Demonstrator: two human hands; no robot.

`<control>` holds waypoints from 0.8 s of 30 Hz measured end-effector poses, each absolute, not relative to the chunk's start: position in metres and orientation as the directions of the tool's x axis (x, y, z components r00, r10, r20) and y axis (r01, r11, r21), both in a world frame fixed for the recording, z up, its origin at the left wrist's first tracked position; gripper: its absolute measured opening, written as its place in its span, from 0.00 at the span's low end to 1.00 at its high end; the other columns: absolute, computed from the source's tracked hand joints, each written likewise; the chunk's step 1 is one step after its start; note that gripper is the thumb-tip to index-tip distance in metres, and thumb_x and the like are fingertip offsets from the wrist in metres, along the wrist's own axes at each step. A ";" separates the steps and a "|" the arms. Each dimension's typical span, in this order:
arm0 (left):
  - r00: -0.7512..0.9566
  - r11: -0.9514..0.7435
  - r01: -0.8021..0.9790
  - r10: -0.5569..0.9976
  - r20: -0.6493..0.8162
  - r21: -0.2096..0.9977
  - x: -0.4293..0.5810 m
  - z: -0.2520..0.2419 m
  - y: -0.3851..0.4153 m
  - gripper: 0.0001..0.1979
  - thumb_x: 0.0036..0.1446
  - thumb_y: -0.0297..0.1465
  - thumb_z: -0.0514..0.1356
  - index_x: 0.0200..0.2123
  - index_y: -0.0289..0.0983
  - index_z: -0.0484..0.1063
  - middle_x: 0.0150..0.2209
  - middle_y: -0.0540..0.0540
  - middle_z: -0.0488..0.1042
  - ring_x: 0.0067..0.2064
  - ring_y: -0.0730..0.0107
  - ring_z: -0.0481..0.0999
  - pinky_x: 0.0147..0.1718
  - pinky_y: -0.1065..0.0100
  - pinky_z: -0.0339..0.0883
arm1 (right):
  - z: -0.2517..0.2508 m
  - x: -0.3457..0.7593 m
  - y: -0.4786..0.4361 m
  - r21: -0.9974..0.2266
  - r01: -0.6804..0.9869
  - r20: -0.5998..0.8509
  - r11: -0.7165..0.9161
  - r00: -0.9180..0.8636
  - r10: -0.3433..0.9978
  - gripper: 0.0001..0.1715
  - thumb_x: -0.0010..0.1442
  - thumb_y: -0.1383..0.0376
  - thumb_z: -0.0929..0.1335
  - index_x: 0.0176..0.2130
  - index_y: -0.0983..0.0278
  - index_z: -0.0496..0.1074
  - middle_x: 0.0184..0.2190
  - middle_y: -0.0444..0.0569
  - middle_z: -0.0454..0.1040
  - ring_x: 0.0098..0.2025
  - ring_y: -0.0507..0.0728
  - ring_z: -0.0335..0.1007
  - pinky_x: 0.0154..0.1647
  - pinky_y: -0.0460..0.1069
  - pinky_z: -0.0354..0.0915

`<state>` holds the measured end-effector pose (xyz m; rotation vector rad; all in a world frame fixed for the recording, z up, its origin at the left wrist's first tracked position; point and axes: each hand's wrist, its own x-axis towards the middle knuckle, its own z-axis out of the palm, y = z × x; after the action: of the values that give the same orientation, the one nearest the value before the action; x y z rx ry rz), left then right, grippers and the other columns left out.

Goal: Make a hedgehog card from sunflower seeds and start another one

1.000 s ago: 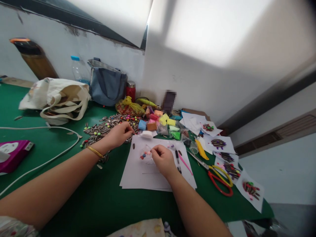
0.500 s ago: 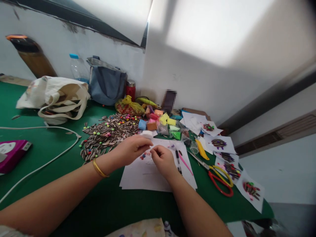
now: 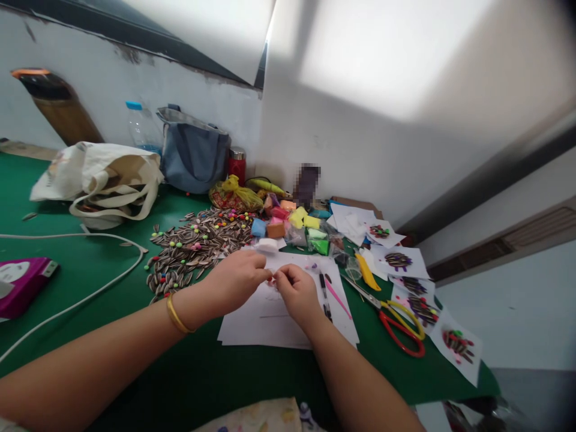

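Observation:
My left hand (image 3: 243, 277), with a gold bangle at the wrist, is closed in a pinch above the white paper (image 3: 247, 327). Its fingertips almost meet those of my right hand (image 3: 297, 294), also pinched. A tiny reddish bit (image 3: 270, 279) shows between the two hands; which fingers grip it is too small to tell. Under the fingers, small coloured pieces on the sheet are mostly covered. Right of my right hand, a black pen (image 3: 324, 295) and a pink strip (image 3: 338, 300) lie on the paper.
Striped sunflower seeds (image 3: 193, 243) mixed with coloured beads are heaped at left. Behind the paper sit coloured clay packets (image 3: 310, 222). Scissors (image 3: 391, 315), a yellow cutter (image 3: 368, 273) and seed pictures (image 3: 459, 348) lie at right. Bags (image 3: 195, 153) and a white cable (image 3: 103, 282) are further left.
My left hand has turned, its fingers curling down from stretched to pinched, nearer the right fingertips. The right hand stays almost in place, still pinched.

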<state>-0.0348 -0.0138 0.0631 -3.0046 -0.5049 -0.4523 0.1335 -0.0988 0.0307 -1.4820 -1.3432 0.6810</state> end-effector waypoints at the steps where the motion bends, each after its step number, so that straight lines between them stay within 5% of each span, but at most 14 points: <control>1: 0.905 -0.944 0.330 0.311 0.290 -0.019 -0.035 0.063 -0.014 0.10 0.59 0.23 0.55 0.34 0.40 0.76 0.29 0.47 0.69 0.30 0.65 0.66 0.29 0.64 0.53 | 0.031 0.133 -0.099 -0.916 0.391 0.197 0.093 0.235 0.952 0.11 0.60 0.63 0.64 0.28 0.62 0.70 0.24 0.44 0.73 0.27 0.53 0.67 0.28 0.46 0.60; 5: 0.875 -0.922 0.379 0.383 0.297 0.073 -0.036 0.066 -0.018 0.10 0.61 0.26 0.55 0.31 0.39 0.75 0.28 0.48 0.71 0.31 0.66 0.68 0.30 0.65 0.56 | 0.030 0.134 -0.098 -0.925 0.372 0.173 0.076 0.235 0.957 0.11 0.60 0.63 0.64 0.28 0.63 0.71 0.24 0.44 0.73 0.27 0.53 0.67 0.28 0.46 0.60; 13: 0.724 -0.732 0.481 0.642 0.253 0.482 -0.048 0.071 -0.003 0.13 0.65 0.35 0.51 0.43 0.41 0.75 0.40 0.47 0.79 0.41 0.66 0.76 0.40 0.68 0.65 | 0.031 0.138 -0.097 -0.925 0.374 0.165 0.064 0.245 0.955 0.10 0.58 0.62 0.65 0.26 0.62 0.70 0.21 0.42 0.68 0.25 0.52 0.63 0.27 0.46 0.59; 16: 0.720 -0.702 0.644 0.690 0.068 0.305 -0.060 0.062 0.018 0.12 0.61 0.37 0.55 0.34 0.41 0.77 0.34 0.47 0.78 0.38 0.63 0.76 0.36 0.66 0.65 | 0.030 0.139 -0.096 -0.926 0.375 0.155 0.046 0.264 0.952 0.10 0.57 0.62 0.65 0.27 0.63 0.71 0.21 0.42 0.68 0.25 0.52 0.63 0.27 0.46 0.58; 19: 0.682 -0.675 0.724 0.731 -0.001 0.139 -0.068 0.052 0.036 0.16 0.59 0.43 0.56 0.30 0.40 0.78 0.39 0.45 0.78 0.37 0.61 0.77 0.33 0.66 0.64 | 0.029 0.140 -0.096 -0.936 0.350 0.135 0.033 0.271 0.953 0.10 0.57 0.62 0.65 0.27 0.63 0.71 0.21 0.41 0.67 0.25 0.52 0.61 0.25 0.46 0.57; 24: 0.659 -0.661 0.743 0.750 0.059 0.106 -0.055 0.046 0.059 0.15 0.61 0.35 0.52 0.39 0.43 0.79 0.40 0.45 0.78 0.41 0.62 0.77 0.38 0.67 0.66 | 0.028 0.139 -0.096 -0.934 0.355 0.141 0.040 0.264 0.954 0.10 0.57 0.62 0.65 0.28 0.63 0.71 0.21 0.41 0.66 0.25 0.52 0.61 0.26 0.46 0.57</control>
<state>-0.0552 0.0591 0.0458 -2.9265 -1.3190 -0.1570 0.1393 -0.0960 0.0277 -1.5106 -1.2734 0.7358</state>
